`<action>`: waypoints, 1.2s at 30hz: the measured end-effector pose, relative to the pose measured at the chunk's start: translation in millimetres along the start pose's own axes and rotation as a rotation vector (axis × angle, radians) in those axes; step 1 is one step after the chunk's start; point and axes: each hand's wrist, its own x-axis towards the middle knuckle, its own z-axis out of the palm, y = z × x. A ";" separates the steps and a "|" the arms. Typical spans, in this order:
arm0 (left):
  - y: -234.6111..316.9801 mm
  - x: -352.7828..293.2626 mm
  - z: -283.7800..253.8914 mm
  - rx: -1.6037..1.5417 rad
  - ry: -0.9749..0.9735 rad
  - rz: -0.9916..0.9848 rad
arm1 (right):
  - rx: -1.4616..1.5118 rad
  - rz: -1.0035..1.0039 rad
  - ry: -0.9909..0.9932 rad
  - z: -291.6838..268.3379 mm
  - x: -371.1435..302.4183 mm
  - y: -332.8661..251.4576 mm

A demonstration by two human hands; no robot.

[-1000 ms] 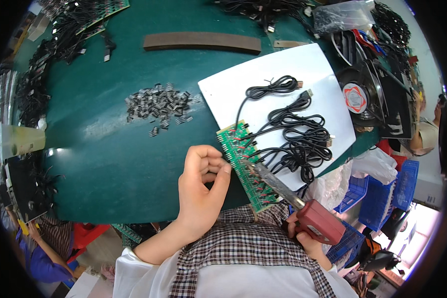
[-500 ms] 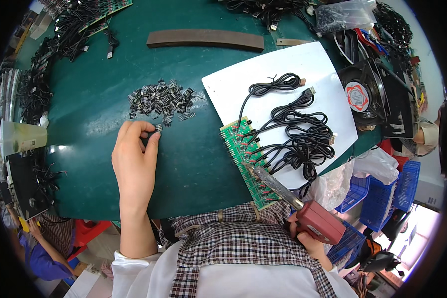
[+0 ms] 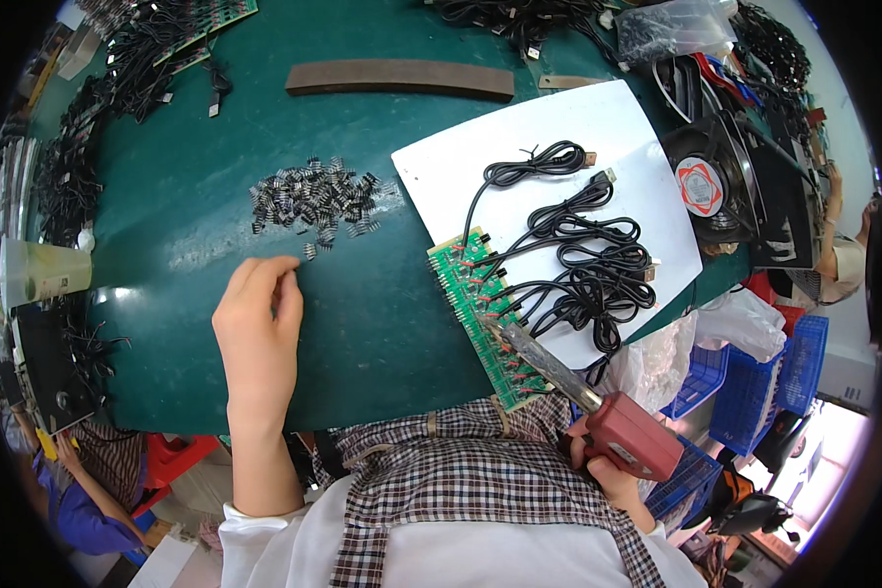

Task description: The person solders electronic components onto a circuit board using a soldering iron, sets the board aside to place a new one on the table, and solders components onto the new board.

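While the green circuit board (image 3: 470, 299) lies on the counter (image 3: 382, 343), the right hand (image 3: 612, 477) has its grip closed round the soldering iron (image 3: 619, 421). Left of the board, the left hand (image 3: 260, 328) — grip loosely parted, seemingly empty — is just beside a small connector (image 3: 310, 252); black cables (image 3: 590, 284) lie right of the board.

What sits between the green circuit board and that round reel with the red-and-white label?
Coiled black cables on a white sheet, between the circuit board and reel, as the head view shows.
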 end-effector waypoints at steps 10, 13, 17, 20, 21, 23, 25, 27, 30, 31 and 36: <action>60.3 -35.9 29.6 -1.132 -0.464 -0.417 | 0.251 -0.171 -0.017 7.7 1.6 1.6; 65.1 -37.8 37.5 -1.137 -0.467 -0.422 | 0.241 -0.171 -0.011 5.1 0.3 3.5; 67.1 -36.9 44.4 -1.130 -0.430 -0.424 | 0.164 -0.157 -0.029 1.3 0.6 4.7; 67.5 -38.5 46.0 -1.126 -0.400 -0.412 | 0.167 -0.130 -0.041 1.7 1.3 1.7; 67.6 -38.7 46.6 -1.125 -0.401 -0.412 | 0.168 -0.129 -0.040 1.9 0.8 1.8; 67.4 -38.9 47.3 -1.128 -0.393 -0.422 | 0.149 -0.114 -0.033 2.1 0.7 1.4; 68.4 -38.4 46.8 -1.130 -0.394 -0.427 | 0.127 -0.102 -0.034 2.1 1.4 -0.7; 68.9 -38.0 46.2 -1.132 -0.394 -0.433 | 0.104 -0.090 -0.035 1.6 1.3 -0.4; 69.1 -37.7 46.9 -1.144 -0.393 -0.431 | 0.062 -0.038 -0.031 1.0 0.4 1.1; 69.1 -37.9 47.2 -1.147 -0.390 -0.430 | 0.081 -0.040 -0.018 3.2 1.8 -1.5; 69.4 -38.4 48.3 -1.158 -0.379 -0.433 | 0.087 -0.024 0.024 4.0 -0.7 1.9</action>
